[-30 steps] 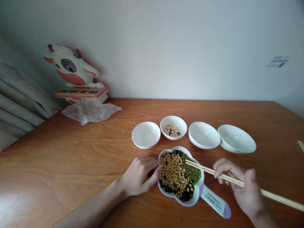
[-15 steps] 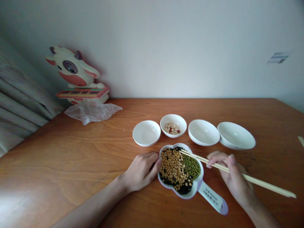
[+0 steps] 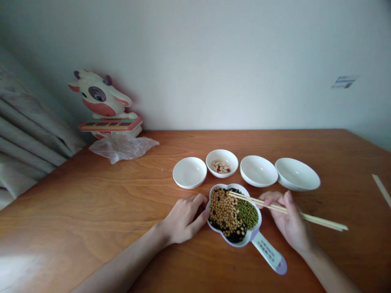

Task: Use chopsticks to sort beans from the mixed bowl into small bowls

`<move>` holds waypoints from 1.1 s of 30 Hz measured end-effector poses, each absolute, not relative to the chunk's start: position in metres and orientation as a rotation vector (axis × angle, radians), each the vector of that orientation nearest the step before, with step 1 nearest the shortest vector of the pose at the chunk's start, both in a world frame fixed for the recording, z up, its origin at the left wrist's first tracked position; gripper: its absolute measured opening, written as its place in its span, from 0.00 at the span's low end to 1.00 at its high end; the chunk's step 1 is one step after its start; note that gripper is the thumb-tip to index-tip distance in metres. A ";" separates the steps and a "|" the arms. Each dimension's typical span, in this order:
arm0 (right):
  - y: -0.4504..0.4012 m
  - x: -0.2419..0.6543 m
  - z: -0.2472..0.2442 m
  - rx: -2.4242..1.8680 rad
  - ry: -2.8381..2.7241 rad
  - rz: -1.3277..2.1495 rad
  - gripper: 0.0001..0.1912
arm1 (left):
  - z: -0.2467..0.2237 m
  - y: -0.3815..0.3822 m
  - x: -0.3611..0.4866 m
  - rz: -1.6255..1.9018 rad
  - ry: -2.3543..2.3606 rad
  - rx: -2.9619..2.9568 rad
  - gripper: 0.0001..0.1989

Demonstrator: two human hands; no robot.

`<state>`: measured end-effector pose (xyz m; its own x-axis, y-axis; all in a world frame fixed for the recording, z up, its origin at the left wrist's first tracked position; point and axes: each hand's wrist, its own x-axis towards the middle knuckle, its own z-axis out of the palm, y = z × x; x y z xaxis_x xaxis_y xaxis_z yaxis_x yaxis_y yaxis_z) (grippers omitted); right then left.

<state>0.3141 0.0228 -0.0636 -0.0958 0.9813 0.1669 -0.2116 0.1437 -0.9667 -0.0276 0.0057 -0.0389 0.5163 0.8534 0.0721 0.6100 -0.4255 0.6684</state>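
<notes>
Right hand on chopsticks at scoop dish, left hand at rim

Clock centred on the scoop dish (image 3: 269, 254), 12 = away from person. Dish sat flat on the wooden table (image 3: 106, 195), flower-shaped rim, labelled handle out between 4 and 5. Inside: tan beans (image 3: 223, 207) through the middle and toward 9, green beans (image 3: 249, 215) toward 3, dark beans (image 3: 236, 236) mostly around 6, some near 12.

Left hand (image 3: 187, 219) lay at 9, fingers loosely curled, gap between thumb and index, thumb at the rim; couldn't tell whether it actually gripped the dish.

Right hand (image 3: 287, 219) was at 3, closed around a pair of chopsticks (image 3: 324, 221). Sticks crossed above the green beans, tips close together over tan beans around 11 to 12; too small to tell if a bean was pinched or touched.

White bowls in a row beyond: left bowl (image 3: 189, 173) at 10 to 11, second bowl (image 3: 231, 162) between 11 and 12 with flat pale pieces (image 3: 220, 166) and a few reddish bits, third bowl (image 3: 259, 171) at 1, fourth bowl (image 3: 297, 174) at 2. Last two touched or overlapped in view, unclear which.

Farther, at 10: clear plastic bag (image 3: 125, 148), cow keyboard toy (image 3: 105, 108) behind it.
</notes>
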 end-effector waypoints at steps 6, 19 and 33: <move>0.033 0.316 -0.060 -0.858 -1.210 1.235 0.32 | -0.047 0.013 -0.021 0.742 1.392 1.953 0.18; 0.067 0.283 -0.043 -0.847 -1.289 1.273 0.30 | -0.042 0.008 -0.020 0.582 1.324 2.173 0.16; 0.014 0.307 -0.039 -0.888 -1.161 1.258 0.30 | -0.051 0.014 -0.016 0.615 1.363 2.064 0.27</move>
